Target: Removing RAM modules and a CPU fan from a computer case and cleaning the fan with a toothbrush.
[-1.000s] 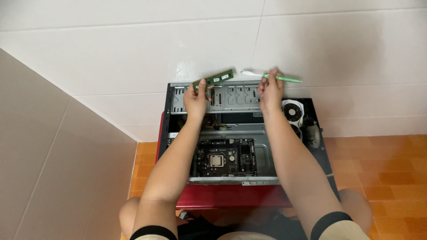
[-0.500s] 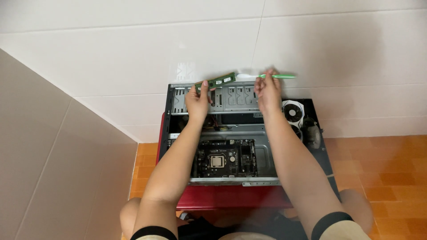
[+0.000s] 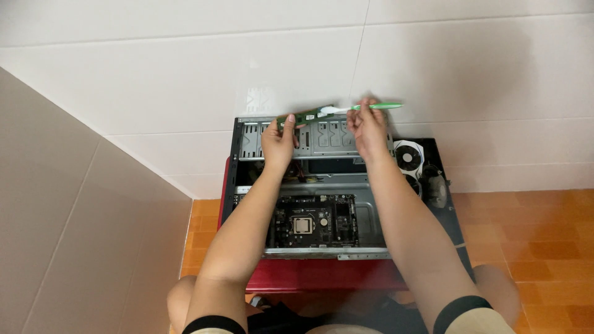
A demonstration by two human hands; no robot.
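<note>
No packages, labels, signs or screens can be made out anywhere in the view.

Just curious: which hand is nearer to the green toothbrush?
Right. The right hand grips the toothbrush by its handle; the left hand holds the memory stick, beside the brush head.

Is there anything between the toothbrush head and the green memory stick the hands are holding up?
Nothing visible. The left hand holds the green memory stick by its left end, and the white bristle head of the green-handled toothbrush in the right hand meets the stick's free right end, above the open computer case.
</note>
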